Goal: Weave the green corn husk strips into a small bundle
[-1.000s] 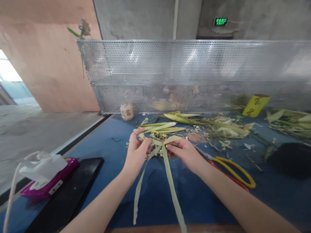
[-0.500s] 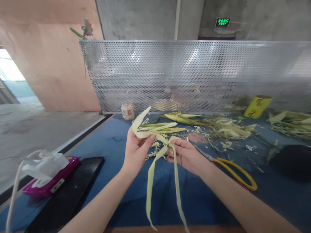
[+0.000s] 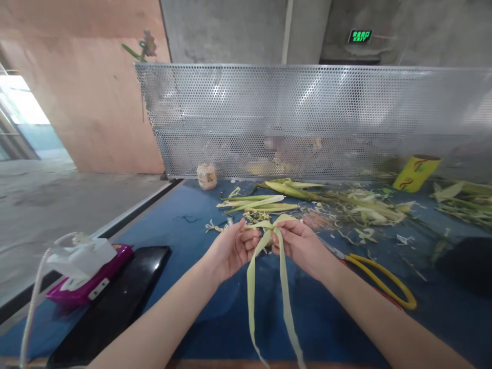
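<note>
Pale green corn husk strips (image 3: 285, 287) cross in a knot-like fold between my hands, above the blue table. My right hand (image 3: 300, 243) pinches them at the crossing, fingers closed. My left hand (image 3: 232, 250) has its fingers curled, with the thumb against a short strip end running left from the crossing; its far end is hidden by the hand. Two long tails hang down toward the table's front edge. Just behind my hands lie more corn husks (image 3: 265, 207) and a small twisted husk braid (image 3: 217, 227), partly covered by my left hand.
Yellow-handled scissors (image 3: 384, 274) lie right of my right forearm. A purple power strip (image 3: 77, 296) with a white plug and a black tray (image 3: 126, 287) are at left. Behind stand a twine roll (image 3: 206, 177), a yellow tube (image 3: 415, 173) and a perforated metal screen (image 3: 246, 102).
My left hand has lowered and turned, its fingers now curled in toward the crossing. The broad husk end that rose above it is no longer upright. My right hand keeps its pinch.
</note>
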`<action>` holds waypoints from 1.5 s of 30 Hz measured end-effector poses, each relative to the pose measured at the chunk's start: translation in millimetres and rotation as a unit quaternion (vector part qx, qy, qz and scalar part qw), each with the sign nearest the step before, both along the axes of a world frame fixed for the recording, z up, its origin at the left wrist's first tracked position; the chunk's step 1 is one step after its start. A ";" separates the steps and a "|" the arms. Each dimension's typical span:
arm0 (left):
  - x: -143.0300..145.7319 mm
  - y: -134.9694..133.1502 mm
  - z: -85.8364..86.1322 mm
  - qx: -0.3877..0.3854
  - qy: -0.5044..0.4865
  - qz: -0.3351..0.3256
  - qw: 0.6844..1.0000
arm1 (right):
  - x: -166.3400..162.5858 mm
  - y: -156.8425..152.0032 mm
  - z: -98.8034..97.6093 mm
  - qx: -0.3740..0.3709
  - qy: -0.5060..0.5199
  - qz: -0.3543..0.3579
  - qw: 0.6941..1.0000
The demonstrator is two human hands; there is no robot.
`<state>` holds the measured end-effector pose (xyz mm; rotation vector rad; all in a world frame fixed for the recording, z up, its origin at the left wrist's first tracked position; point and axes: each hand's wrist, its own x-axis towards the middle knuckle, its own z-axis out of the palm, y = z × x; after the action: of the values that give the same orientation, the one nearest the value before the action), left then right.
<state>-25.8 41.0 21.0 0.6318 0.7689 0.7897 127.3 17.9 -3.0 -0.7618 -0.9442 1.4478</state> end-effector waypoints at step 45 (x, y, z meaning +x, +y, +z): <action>-1.3 -4.4 -0.5 0.406 0.160 0.095 0.895 | -2.6 -1.0 -5.3 0.015 -0.048 0.095 0.994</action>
<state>-27.1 36.6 20.5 1.4836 0.7910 1.2165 124.7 16.9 -8.3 -0.7404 -1.1351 1.5677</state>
